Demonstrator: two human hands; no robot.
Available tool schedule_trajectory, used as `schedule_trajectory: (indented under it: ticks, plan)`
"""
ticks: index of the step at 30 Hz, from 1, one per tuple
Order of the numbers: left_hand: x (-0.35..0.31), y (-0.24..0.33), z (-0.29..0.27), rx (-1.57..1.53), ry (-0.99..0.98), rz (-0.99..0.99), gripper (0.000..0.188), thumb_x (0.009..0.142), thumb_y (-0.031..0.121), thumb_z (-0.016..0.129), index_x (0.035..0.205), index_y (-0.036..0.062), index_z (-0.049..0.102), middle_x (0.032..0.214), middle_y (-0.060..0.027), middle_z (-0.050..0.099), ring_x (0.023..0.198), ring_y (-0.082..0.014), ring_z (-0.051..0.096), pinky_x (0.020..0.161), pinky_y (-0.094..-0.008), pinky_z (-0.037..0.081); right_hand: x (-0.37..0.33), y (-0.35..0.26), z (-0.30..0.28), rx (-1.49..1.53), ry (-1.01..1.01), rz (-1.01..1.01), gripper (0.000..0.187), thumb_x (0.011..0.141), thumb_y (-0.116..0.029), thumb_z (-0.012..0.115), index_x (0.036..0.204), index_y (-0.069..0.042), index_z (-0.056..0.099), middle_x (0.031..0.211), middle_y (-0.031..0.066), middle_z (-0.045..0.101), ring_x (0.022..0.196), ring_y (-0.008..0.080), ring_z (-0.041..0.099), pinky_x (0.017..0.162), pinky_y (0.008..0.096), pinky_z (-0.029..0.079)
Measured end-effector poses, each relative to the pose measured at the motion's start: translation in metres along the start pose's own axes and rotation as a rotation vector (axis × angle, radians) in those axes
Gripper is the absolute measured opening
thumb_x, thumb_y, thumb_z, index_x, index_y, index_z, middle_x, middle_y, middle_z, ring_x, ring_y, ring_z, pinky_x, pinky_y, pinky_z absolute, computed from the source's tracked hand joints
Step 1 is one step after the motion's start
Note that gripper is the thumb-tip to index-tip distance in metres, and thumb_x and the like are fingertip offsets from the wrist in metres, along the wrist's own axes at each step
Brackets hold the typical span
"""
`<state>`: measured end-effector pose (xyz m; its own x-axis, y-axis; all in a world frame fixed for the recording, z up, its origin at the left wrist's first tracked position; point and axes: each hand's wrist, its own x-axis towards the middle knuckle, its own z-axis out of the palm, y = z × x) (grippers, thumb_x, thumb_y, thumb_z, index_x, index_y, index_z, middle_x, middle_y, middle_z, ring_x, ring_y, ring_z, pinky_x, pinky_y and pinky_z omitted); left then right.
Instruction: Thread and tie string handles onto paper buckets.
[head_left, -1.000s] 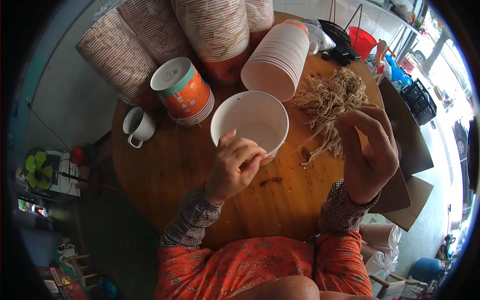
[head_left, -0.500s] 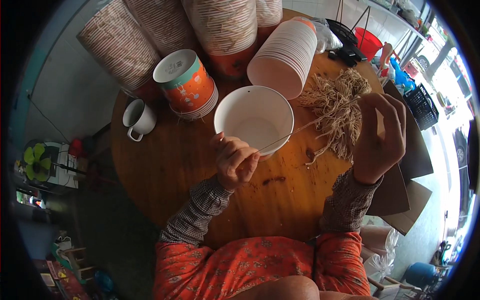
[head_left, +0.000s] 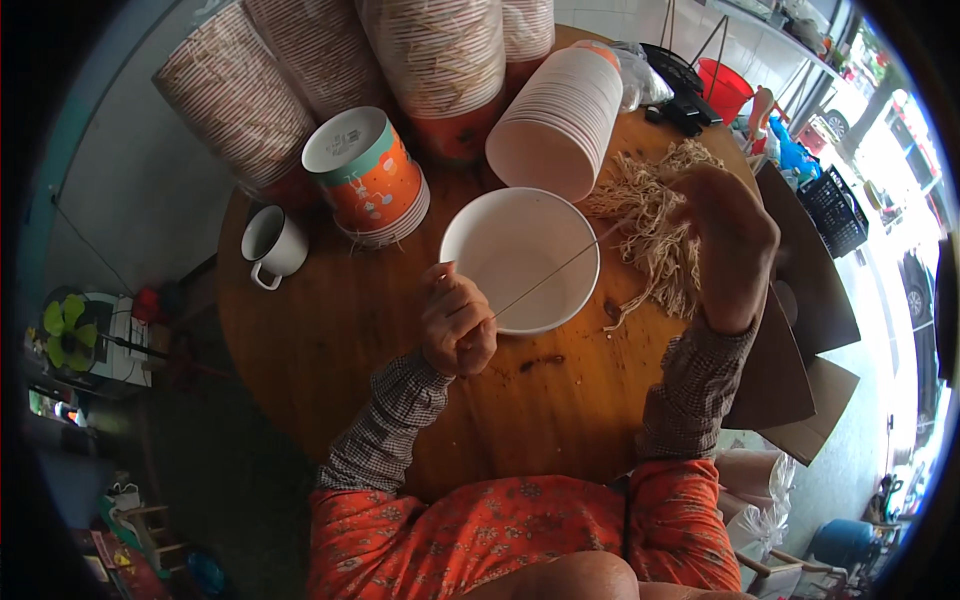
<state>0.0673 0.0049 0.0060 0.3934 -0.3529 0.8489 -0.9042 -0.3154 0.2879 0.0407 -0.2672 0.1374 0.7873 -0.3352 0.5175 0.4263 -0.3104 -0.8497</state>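
Observation:
A thin length of string (head_left: 556,272) runs taut and slanting across the mouth of a white paper tub (head_left: 470,232). My left hand (head_left: 458,325) grips its lower end, fingers curled against the tub's near left rim. The string's other end rises to my right hand (head_left: 738,250), which is bent at the wrist with fingers pinched toward the far side; its fingertips are partly hidden. Just beyond and beside that hand lies a loose bundle of beige strings (head_left: 650,255). The tub stands upright with its mouth toward me, and nothing shows inside it.
Tall wrapped stacks of paper tubs (head_left: 430,60) stand at the back. An orange upside-down stack (head_left: 370,185) and a tub stack on its side (head_left: 560,125) sit closer. A white mug (head_left: 283,245) is at the left. Cardboard flaps (head_left: 775,370) flank the table's right edge.
My right hand has moved left and its wrist has bent over, bringing the string further across the tub's mouth. The tub has shifted slightly right in view; my left hand still grips the string.

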Motion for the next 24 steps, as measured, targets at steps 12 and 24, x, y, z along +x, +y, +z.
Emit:
schedule_trajectory:
  ticks: [12,24]
  plan:
    - [0.007,-0.022,-0.027,-0.001,-0.039,-0.075,0.01,0.075,0.012,0.049,0.069,0.0054,0.053,0.079,-0.0081,0.059,0.083,-0.0255,0.059,0.102,-0.0463,0.035,0.036,0.056,-0.033,1.062,0.104,0.123,0.016,0.098,-0.01,0.054,0.109,0.001,0.058,0.099,0.0103,0.065,0.076,0.0092,0.059,0.063,0.0184,0.048]
    - [0.021,-0.025,-0.042,-0.048,0.11,-0.176,0.031,0.08,0.01,0.044,0.105,-0.0031,0.059,0.108,-0.0171,0.059,0.11,-0.0328,0.055,0.101,-0.0429,0.039,0.009,0.006,-0.004,0.918,-0.347,0.28,0.013,0.097,-0.013,0.055,0.105,-0.004,0.059,0.076,0.0034,0.062,0.057,0.007,0.055,0.049,0.0192,0.041]
